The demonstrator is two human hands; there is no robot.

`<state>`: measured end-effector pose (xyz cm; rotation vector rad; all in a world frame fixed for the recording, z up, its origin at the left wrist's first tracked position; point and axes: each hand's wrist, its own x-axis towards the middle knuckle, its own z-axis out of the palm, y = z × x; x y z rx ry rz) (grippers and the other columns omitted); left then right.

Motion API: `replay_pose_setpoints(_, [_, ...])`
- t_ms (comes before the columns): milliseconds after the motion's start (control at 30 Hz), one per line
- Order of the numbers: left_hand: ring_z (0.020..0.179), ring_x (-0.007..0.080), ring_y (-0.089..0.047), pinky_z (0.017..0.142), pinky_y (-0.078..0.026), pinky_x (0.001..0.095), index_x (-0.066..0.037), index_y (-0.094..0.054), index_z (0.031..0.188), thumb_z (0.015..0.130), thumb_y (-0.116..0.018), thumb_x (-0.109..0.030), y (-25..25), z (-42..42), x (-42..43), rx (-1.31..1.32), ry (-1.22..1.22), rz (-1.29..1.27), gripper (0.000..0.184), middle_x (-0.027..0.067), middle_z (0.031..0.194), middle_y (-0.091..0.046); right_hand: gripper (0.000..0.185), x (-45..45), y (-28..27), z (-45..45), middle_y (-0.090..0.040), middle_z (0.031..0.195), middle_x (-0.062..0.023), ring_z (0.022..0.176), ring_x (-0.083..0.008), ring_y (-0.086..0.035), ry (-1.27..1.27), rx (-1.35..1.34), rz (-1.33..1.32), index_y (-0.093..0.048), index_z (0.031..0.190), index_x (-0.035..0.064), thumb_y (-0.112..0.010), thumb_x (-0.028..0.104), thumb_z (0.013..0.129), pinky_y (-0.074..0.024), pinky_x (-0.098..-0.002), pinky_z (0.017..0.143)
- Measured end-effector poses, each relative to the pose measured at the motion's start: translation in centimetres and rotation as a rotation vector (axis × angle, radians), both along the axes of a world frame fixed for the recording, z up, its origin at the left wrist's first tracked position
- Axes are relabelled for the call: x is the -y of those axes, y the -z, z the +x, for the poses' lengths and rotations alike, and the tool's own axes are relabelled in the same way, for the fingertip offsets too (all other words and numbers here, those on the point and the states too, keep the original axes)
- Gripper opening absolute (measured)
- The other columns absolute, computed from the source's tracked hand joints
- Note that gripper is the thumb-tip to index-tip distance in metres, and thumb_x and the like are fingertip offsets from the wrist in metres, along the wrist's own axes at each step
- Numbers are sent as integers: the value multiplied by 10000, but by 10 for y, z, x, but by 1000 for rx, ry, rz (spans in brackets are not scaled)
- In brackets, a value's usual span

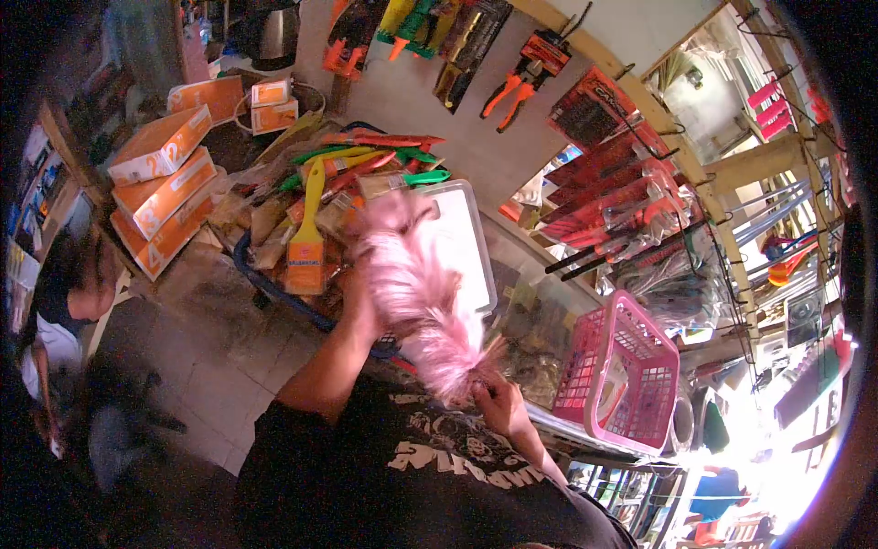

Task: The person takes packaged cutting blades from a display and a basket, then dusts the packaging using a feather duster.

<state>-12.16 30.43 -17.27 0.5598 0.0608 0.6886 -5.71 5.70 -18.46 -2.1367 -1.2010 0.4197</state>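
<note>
A pink feather duster (416, 284), smeared by motion, stretches across the middle of the view in front of my black shirt. My right hand (503, 407) is closed round its lower end, close to my chest. My left hand (360, 306) reaches up beside the duster's left edge; the fluff covers its fingers, so I cannot make out its grip. Behind the duster lies a white tray-like panel (465, 242) with a grey rim. Left of it, a yellow-handled paintbrush (309, 229) tops a heap of bagged brushes (352, 188) in a blue-rimmed basket (261, 282).
Orange boxes (174, 197) are stacked at left. A pink plastic basket (631, 375) stands on the counter at right. Packaged pliers (526, 78) and red-carded tools (613, 188) hang overhead. Another person (69, 311) is at the far left.
</note>
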Motion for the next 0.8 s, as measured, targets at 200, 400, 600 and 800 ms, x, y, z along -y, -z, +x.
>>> replay_pose_setpoints(200, [1099,208,-423,885,-395,358,-70,-290,1265,846,-275,-548,-3,-3,1,40,109,-146,636,87,1219,-410,301,-4,3,-4,-516,631,-84,565,-171,-483,194,-189,-96,-481,987,3,-420,275,872,-399,-300,551])
replay_pose_setpoints(400, [1099,215,-424,910,-365,370,-64,-262,1283,827,-302,-568,-1,-2,1,83,116,-114,681,94,1241,-392,317,-1,12,6,-575,806,-201,758,-321,-572,374,-396,-184,-494,1037,32,-454,289,855,-436,-377,685])
replay_pose_setpoints(600, [1097,177,-421,906,-369,333,-63,-297,1266,801,-335,-598,-21,-5,-1,120,152,-112,710,81,1227,-401,282,-8,2,4,-520,669,-112,618,-187,-496,184,-161,-58,-515,911,6,-444,274,859,-417,-341,594])
replay_pose_setpoints(800, [1063,205,-443,891,-379,358,-79,-270,1273,800,-340,-597,0,5,-3,-206,-269,477,705,77,1187,-421,331,-6,10,0,-513,637,-97,595,-186,-487,-60,76,-37,-517,924,24,-423,337,866,-406,-336,562])
